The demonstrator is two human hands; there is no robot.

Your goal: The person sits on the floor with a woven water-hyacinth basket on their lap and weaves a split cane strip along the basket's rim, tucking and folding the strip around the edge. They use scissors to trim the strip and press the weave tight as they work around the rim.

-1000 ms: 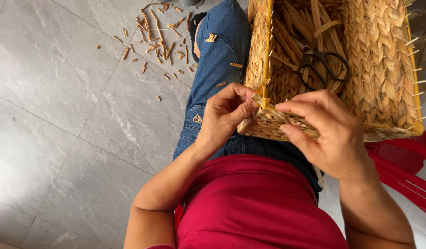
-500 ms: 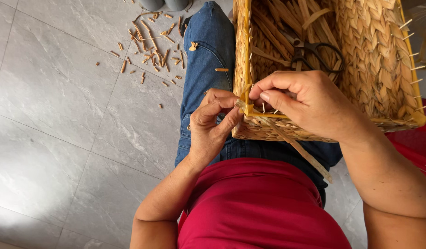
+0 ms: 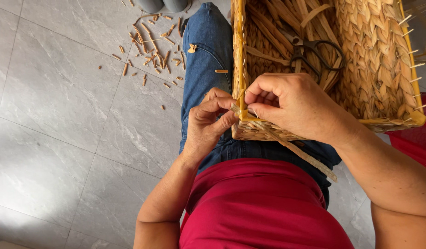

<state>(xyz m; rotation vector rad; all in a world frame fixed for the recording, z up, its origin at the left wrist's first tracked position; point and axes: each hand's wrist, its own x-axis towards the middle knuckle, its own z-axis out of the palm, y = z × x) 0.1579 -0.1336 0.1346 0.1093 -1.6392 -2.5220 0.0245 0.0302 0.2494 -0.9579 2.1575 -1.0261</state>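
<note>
1. A woven basket (image 3: 374, 87) of pale straw-coloured fibre rests on the person's lap, its near corner turned toward the body and its yellow wire rim showing along the edges.
2. The left hand (image 3: 208, 122) sits just outside the basket's near corner – its fingers (image 3: 218, 102) are curled together and pinch a flat fibre strand (image 3: 296, 150) against the rim.
3. The right hand (image 3: 291, 103) lies over the same corner from inside the basket, its fingers (image 3: 261, 87) bent and pressed together, thumb and forefinger pinching the strand right where it crosses the rim.
4. The 2 hands nearly touch at that corner.
5. The strand runs from the pinch down across the basket's outer wall and over the jeans (image 3: 204, 55), ending loose near the red shirt (image 3: 263, 207).
6. Inside the basket lie black-handled scissors (image 3: 314, 53) on top of a bundle of loose strips (image 3: 273, 27).
7. Thin pale stakes stick out along the basket's far right edge.
8. On the grey tiled floor (image 3: 61, 92) to the left, short fibre offcuts (image 3: 150, 48) lie scattered – well apart from the hands.
9. A red thing (image 3: 418, 138) shows beyond the basket on the right; what it is cannot be told.
</note>
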